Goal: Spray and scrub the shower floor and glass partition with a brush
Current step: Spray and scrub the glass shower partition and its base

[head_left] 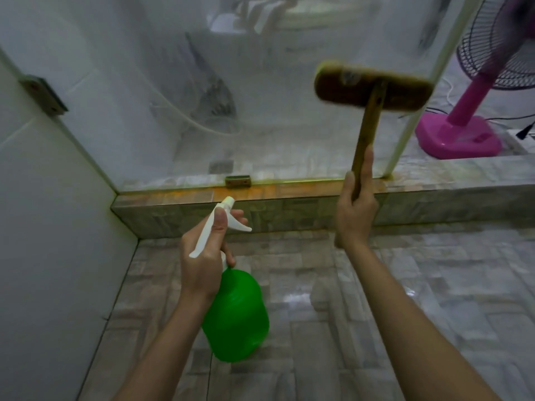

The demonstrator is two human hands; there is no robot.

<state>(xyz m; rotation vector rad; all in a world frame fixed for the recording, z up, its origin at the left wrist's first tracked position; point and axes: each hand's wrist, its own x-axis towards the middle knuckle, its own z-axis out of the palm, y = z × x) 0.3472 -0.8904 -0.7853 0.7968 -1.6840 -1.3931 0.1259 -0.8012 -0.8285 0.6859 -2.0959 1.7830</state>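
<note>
Left hand (202, 256): fingers curled round the neck of the green bottle (236, 314), thumb laid up along the white spray head. The bottle hangs below the palm, over the wet tiled floor (376, 299).

Right hand (356, 215): fingers wrapped round the lower end of the brush (370, 88) handle, one finger straight up along it. The brush head is blurred and raised at the glass (202, 96) near its right edge; contact cannot be told.

Pink fan (463, 131) beyond.

The glass partition (260, 125) and the tiled curb (289, 215) under it block the way ahead; the white wall (43, 227) closes the left. The shower floor (477, 285) lies open toward its right edge.
</note>
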